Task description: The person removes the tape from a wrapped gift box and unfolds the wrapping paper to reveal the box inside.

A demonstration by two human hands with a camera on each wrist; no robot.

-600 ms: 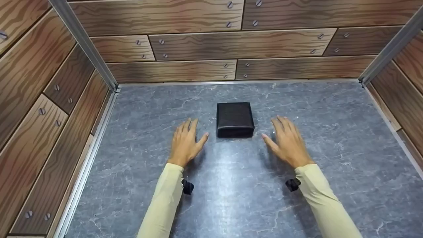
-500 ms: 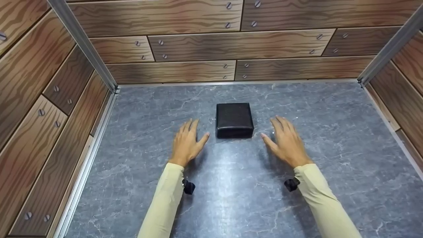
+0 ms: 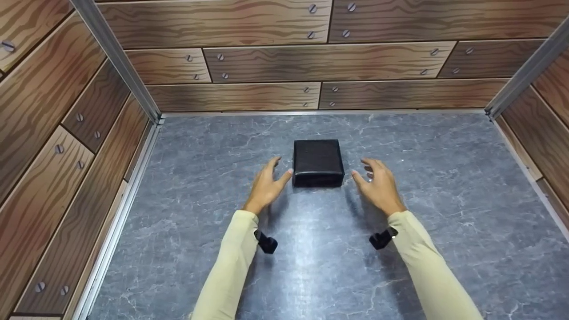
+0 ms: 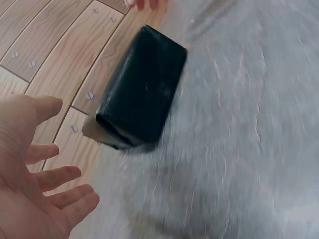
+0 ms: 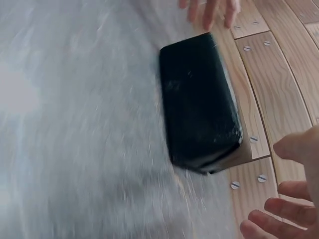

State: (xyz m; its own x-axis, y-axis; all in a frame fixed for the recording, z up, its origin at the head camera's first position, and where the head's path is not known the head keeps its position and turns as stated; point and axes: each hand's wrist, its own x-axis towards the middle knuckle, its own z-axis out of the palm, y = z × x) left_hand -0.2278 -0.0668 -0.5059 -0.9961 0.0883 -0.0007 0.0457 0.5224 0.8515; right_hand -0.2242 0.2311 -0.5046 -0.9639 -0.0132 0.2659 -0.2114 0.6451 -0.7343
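Observation:
A black square box with a shiny, leather-like cover lies on the grey marbled surface, between the two hands. My left hand is at its left side, thumb tip close to the front left corner. In the left wrist view, a gap shows between the left hand and the box. On the other side my right hand stands apart from the box, palm facing it, fingers slightly bent. From the right wrist, the box shows a paler brownish end towards the right hand. Neither hand holds anything.
Wood-plank patterned panels rise at the back, left and right. Metal rails edge the grey surface. A small black camera sits on the left wrist, another on the right.
Both hands have moved inward towards the box, the left one further. Their wrists have turned so the palms face the box more. The box stays in place; the head view shifted slightly.

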